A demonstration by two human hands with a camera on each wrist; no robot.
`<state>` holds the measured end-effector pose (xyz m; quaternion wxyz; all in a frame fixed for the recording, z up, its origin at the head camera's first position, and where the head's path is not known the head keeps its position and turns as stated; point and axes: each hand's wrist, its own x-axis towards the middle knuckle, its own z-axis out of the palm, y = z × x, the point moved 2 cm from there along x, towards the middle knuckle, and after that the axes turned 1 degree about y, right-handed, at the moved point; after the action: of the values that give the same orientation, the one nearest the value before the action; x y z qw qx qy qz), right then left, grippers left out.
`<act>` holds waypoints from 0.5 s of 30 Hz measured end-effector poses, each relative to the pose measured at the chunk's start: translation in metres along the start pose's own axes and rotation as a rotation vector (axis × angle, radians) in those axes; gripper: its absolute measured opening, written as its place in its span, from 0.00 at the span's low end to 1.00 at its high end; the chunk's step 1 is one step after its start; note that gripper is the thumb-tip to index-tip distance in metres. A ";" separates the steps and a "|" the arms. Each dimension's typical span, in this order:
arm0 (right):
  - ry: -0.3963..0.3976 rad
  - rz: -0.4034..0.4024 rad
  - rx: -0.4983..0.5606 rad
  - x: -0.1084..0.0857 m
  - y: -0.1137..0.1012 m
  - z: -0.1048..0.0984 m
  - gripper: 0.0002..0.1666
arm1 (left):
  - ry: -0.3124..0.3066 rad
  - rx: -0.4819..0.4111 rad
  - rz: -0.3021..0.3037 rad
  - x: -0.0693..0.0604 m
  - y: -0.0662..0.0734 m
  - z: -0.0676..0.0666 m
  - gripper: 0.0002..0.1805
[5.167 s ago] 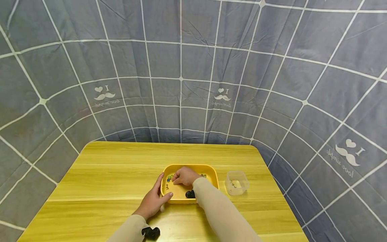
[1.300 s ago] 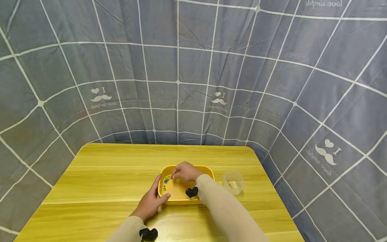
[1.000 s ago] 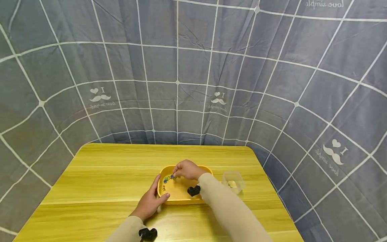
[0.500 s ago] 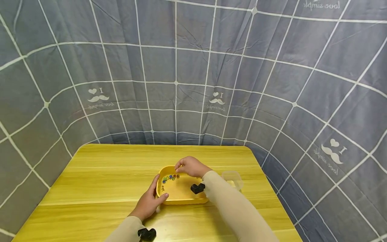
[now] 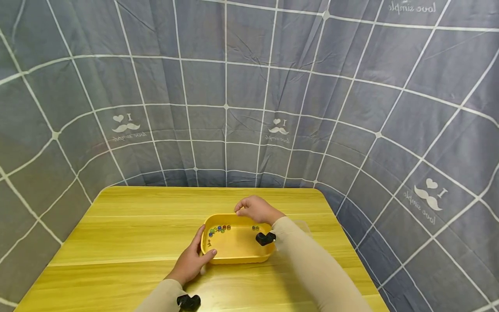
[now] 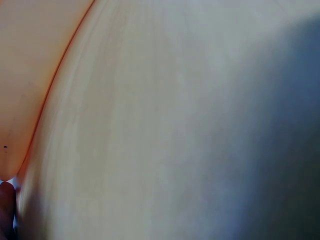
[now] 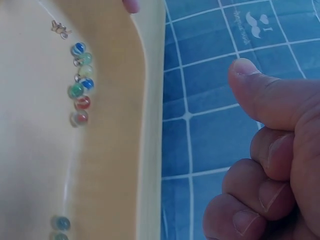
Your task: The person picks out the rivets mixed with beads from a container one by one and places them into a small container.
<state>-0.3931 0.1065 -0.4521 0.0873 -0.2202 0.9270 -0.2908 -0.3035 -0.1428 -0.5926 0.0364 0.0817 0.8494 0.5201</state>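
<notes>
A: Where to look for the yellow tray [image 5: 238, 248]?

B: On the wooden table [image 5: 136, 229], around the middle, just right of the left hand [image 5: 190, 262].

A: And doing what, that hand?

B: Gripping the tray's left end: thumb over the near rim by the left corner, fingers along the outside of the left wall. From the right wrist, one fingertip [image 7: 131, 5] visible at the rim.

A: Now the right hand [image 5: 259, 209].

B: At the far rim, apart from the marbles [image 7: 86, 71]. Loose, neither spread nor clenched: one digit stretched out, three fingers bent inward, nothing visible in their grasp. Impossible to tell how high above the rim.

A: How to describe the marbles?

B: Seven in a curved row inside the tray, at the far left: blue, greens and a yellowish one, then reds at the right end. Farther right along the far wall, two more, side by side.

A: Anything else inside?

B: Small metallic pieces [image 7: 61, 29] by the left wall, nearer than the row. Too small to name.

A: And right of the tray?

B: A clear container [image 5: 302, 226], mostly hidden behind the right sleeve [image 5: 312, 264].

A: Beyond the table?

B: A grey-blue curtain [image 5: 210, 125] with white grid lines.
</notes>
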 end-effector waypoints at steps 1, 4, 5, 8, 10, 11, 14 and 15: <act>0.004 0.000 -0.003 -0.002 0.000 -0.002 0.10 | -0.001 0.002 0.002 -0.001 0.000 0.000 0.53; 0.008 0.008 -0.001 -0.008 0.001 -0.007 0.09 | -0.006 0.007 0.005 -0.002 -0.002 -0.002 0.53; 0.008 0.012 0.003 -0.011 0.001 -0.009 0.10 | -0.007 0.008 0.006 -0.003 -0.002 -0.003 0.53; 0.014 0.018 0.006 -0.018 0.001 -0.013 0.11 | -0.014 -0.003 0.008 -0.006 -0.004 -0.005 0.53; 0.021 0.023 0.004 -0.023 0.001 -0.016 0.11 | -0.019 -0.013 0.010 -0.007 -0.004 -0.006 0.53; 0.024 0.024 0.003 -0.026 0.001 -0.018 0.11 | -0.020 -0.016 0.013 -0.008 -0.005 -0.007 0.53; 0.033 0.030 0.004 -0.033 0.002 -0.022 0.11 | -0.023 -0.011 0.023 -0.010 -0.006 -0.008 0.53; 0.033 0.034 0.009 -0.036 0.002 -0.023 0.11 | -0.023 -0.009 0.028 -0.011 -0.006 -0.009 0.53</act>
<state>-0.3685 0.1361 -0.4336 0.0781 -0.1993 0.9306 -0.2970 -0.2948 -0.1552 -0.5942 0.0394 0.0992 0.8454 0.5233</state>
